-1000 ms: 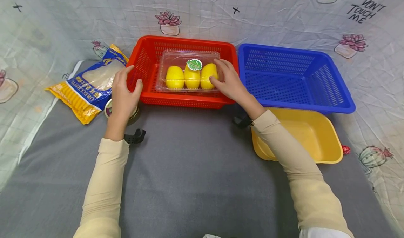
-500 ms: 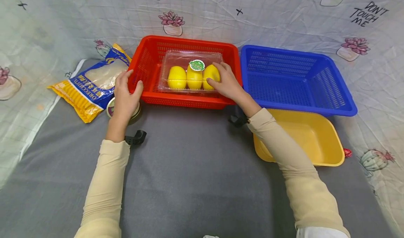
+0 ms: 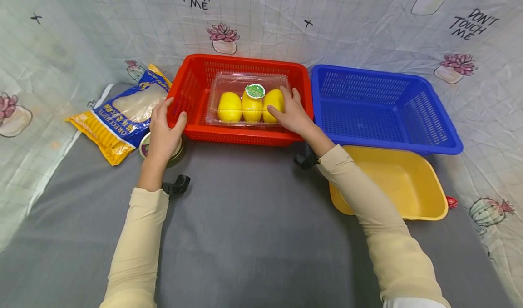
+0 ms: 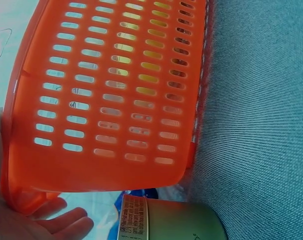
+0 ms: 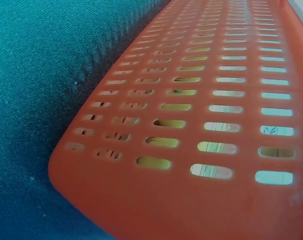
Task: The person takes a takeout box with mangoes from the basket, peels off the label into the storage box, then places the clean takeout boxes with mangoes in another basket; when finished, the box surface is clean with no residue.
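Observation:
A red slotted basket stands at the back middle. Inside lies a clear plastic clamshell box with three smooth yellow fruits, perhaps mangoes, and a green and white label. My left hand grips the basket's front left corner; in the left wrist view the rim passes between thumb and fingertips. My right hand reaches over the basket's right end, its bent fingers and thumb at the box's right end. How firmly it holds the box is unclear, and the right wrist view shows only the basket wall.
To the right are a blue slotted basket and a yellow tub, partly under my right forearm. A blue and yellow pasta bag lies at the left. A tin can stands beside my left hand. Patterned cloth hangs behind.
The head view has shifted slightly. My right hand has moved slightly left and closer over the box's right end. My left hand has stayed at the red basket's corner, and the box lies where it was.

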Action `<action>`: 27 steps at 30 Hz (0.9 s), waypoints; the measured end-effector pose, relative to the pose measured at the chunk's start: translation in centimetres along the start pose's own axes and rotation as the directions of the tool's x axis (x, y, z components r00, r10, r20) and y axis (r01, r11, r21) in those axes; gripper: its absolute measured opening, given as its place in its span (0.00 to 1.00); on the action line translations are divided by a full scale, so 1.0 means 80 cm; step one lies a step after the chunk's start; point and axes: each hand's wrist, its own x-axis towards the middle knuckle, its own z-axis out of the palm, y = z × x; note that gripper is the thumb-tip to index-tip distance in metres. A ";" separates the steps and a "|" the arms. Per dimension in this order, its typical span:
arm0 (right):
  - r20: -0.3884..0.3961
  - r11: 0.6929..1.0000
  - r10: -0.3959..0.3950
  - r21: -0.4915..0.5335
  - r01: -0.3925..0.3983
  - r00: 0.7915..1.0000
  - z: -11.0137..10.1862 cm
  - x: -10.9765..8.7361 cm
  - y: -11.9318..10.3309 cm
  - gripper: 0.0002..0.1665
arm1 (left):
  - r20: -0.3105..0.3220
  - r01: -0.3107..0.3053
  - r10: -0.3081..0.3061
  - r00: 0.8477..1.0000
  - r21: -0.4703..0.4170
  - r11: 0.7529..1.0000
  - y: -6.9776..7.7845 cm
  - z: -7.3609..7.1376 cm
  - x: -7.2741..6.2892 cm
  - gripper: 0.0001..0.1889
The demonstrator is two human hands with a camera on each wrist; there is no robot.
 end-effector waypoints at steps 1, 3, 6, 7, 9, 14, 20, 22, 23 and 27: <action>0.002 1.000 0.005 -0.002 -0.005 1.000 0.001 -0.001 0.000 0.48 | 0.003 0.005 -0.005 1.000 0.001 1.000 0.000 0.000 -0.001 0.34; -0.001 1.000 0.008 -0.003 -0.008 1.000 0.002 -0.002 -0.001 0.48 | 0.009 0.016 -0.016 1.000 0.002 1.000 -0.001 0.000 -0.002 0.34; -0.022 1.000 0.019 -0.005 -0.019 1.000 0.003 -0.003 -0.002 0.49 | 0.009 0.023 -0.023 1.000 -0.007 1.000 -0.002 0.000 -0.002 0.34; -0.031 1.000 0.028 -0.002 -0.028 0.999 0.003 -0.003 -0.002 0.49 | 0.009 0.023 -0.023 1.000 -0.010 1.000 -0.001 0.000 -0.002 0.34; -0.042 0.999 0.041 0.008 -0.041 0.998 0.003 -0.002 -0.002 0.49 | 0.005 0.019 -0.019 1.000 -0.017 1.000 -0.001 0.000 -0.002 0.34; 0.014 0.996 0.089 0.015 -0.089 0.996 -0.001 0.001 -0.001 0.52 | -0.014 0.003 -0.003 1.000 -0.038 0.999 0.000 0.000 0.000 0.33; 0.070 0.991 0.112 0.071 -0.116 0.991 -0.003 0.003 -0.002 0.52 | -0.059 -0.015 0.011 0.998 -0.063 0.998 -0.001 0.002 0.002 0.32; 0.070 0.988 0.112 0.097 -0.118 0.991 -0.002 0.003 -0.001 0.51 | -0.067 -0.012 0.008 0.998 -0.061 0.998 -0.002 0.002 0.002 0.31; 0.071 0.987 0.113 0.106 -0.120 0.991 -0.002 0.004 -0.001 0.51 | -0.070 -0.012 0.008 0.997 -0.061 0.998 -0.002 0.003 0.002 0.31; 0.092 0.976 0.101 0.185 -0.116 0.991 0.000 0.006 0.000 0.49 | -0.071 -0.006 0.001 0.997 -0.065 0.998 -0.003 0.003 0.002 0.31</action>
